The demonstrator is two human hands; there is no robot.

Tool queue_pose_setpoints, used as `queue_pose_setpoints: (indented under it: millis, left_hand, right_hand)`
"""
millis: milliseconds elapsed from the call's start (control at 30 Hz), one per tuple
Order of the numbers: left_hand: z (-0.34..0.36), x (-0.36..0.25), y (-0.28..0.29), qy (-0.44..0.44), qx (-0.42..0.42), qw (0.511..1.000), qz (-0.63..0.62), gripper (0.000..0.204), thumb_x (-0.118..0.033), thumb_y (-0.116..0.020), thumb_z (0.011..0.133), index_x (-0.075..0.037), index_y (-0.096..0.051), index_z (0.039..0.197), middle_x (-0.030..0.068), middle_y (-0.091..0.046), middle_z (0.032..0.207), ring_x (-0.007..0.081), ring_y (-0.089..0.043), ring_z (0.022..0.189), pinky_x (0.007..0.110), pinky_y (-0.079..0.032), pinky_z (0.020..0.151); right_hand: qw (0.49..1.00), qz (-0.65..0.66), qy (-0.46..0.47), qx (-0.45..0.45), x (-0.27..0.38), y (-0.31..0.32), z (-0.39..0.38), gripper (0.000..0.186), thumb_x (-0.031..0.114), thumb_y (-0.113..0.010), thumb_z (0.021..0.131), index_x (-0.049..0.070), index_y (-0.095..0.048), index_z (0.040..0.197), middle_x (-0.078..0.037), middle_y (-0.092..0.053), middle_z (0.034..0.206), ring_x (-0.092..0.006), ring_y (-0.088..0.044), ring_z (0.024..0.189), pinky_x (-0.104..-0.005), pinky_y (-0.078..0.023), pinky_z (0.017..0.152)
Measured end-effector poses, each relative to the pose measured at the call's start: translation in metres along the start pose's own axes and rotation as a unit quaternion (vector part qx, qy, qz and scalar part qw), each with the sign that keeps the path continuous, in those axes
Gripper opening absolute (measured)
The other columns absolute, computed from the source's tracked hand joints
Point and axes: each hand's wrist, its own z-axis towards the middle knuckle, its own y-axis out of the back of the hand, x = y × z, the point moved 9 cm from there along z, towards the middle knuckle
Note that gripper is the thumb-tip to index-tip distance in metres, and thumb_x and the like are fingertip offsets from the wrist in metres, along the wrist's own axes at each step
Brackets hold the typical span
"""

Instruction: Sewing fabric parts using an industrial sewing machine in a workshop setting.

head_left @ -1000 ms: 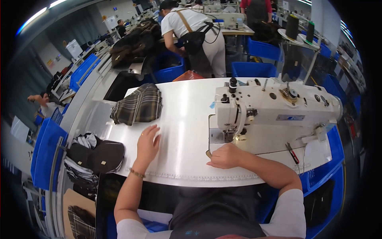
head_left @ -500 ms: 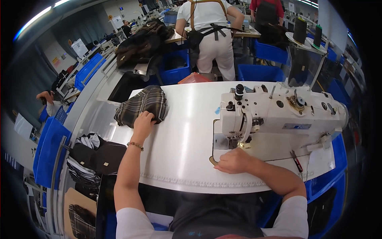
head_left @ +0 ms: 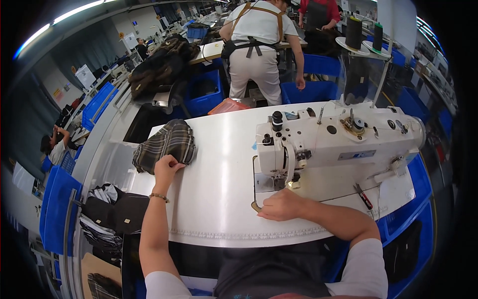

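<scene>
A brown and grey plaid cloth piece [head_left: 167, 142], rounded and puffed like a cap, lies at the left of the white sewing table [head_left: 214, 199]. At its near right edge my left hand [head_left: 167, 166] is closed, thumb and fingertips pinching the cloth's edge. My right hand [head_left: 282, 205] rests closed on the table, just in front of the needle area of a white sewing machine [head_left: 343, 137]. Its fingers are curled under; whatever they may hold is hidden. Right of that hand lies a pair of red-handled thread snips [head_left: 364, 197].
Dark cloth pieces [head_left: 117, 212] are stacked left of the table. Blue bins [head_left: 59, 209] stand at the left and behind. Thread cones [head_left: 354, 33] stand above the machine. Beyond the table, a person in white [head_left: 256, 55] bends over another bench. A ruler strip [head_left: 249, 235] runs along the front edge.
The view has shifted slightly. My left hand has drawn from atop the plaid cloth to its near edge. My right hand stays in place by the machine. The person behind has lowered an arm.
</scene>
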Motion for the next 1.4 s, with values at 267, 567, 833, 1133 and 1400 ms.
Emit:
queue_pose_setpoints:
  millis: [267, 567, 833, 1133, 1400]
  left_hand:
    - [0.012, 0.040, 0.007, 0.075, 0.063, 0.977, -0.192, 0.024, -0.006, -0.084, 0.073, -0.004, -0.060, 0.067, -0.0061, -0.053, 0.060, 0.0033, -0.043, 0.055, 0.021, -0.034, 0.050]
    - [0.024, 0.070, 0.122, 0.077, -0.232, 0.904, -0.350, 0.009, -0.016, -0.068, 0.094, -0.010, -0.069, 0.088, -0.0100, -0.057, 0.073, -0.0015, -0.044, 0.061, 0.016, -0.030, 0.054]
    - [-0.091, -0.160, 0.056, -0.163, -0.035, 0.969, -0.183, 0.009, -0.002, -0.073, 0.080, -0.001, -0.068, 0.088, 0.0121, -0.068, 0.106, 0.0250, -0.061, 0.096, 0.031, -0.049, 0.081]
    - [-0.214, -0.213, -0.054, -0.208, 0.300, 0.929, 0.064, 0.077, -0.049, -0.064, 0.087, -0.007, -0.040, 0.146, 0.0177, -0.028, 0.157, 0.0406, -0.024, 0.145, 0.071, -0.020, 0.108]
    - [-0.214, -0.210, -0.053, -0.199, 0.299, 0.929, 0.087, 0.082, -0.053, -0.064, 0.085, -0.007, -0.038, 0.147, 0.0171, -0.027, 0.157, 0.0395, -0.022, 0.146, 0.070, -0.022, 0.107]
  right_hand:
    - [1.000, 0.015, -0.006, 0.001, -0.002, -0.005, -0.001, 0.034, 0.023, -0.069, 0.088, 0.010, -0.050, 0.063, -0.004, -0.045, 0.060, -0.0222, -0.052, 0.049, -0.0345, -0.042, 0.045]
    - [0.999, 0.036, -0.017, 0.011, -0.001, -0.009, 0.003, 0.030, 0.022, -0.068, 0.088, 0.009, -0.053, 0.065, -0.005, -0.049, 0.063, -0.0249, -0.053, 0.051, -0.0344, -0.043, 0.047]
    - [0.796, 0.473, -0.378, -0.003, -0.028, -0.035, -0.017, 0.020, 0.023, -0.060, 0.098, 0.003, -0.054, 0.099, -0.008, -0.070, 0.090, -0.0146, -0.070, 0.078, -0.0260, -0.052, 0.062]
    - [0.722, 0.523, -0.452, -0.039, -0.036, -0.043, -0.029, 0.049, 0.011, -0.067, 0.093, 0.006, -0.032, 0.127, -0.006, -0.063, 0.083, -0.0122, -0.065, 0.076, -0.0239, -0.050, 0.058]
    - [0.752, 0.524, -0.391, -0.088, -0.033, -0.041, -0.024, 0.037, 0.010, -0.070, 0.091, 0.004, -0.056, 0.124, -0.001, -0.064, 0.081, -0.0046, -0.060, 0.073, -0.0221, -0.051, 0.061]
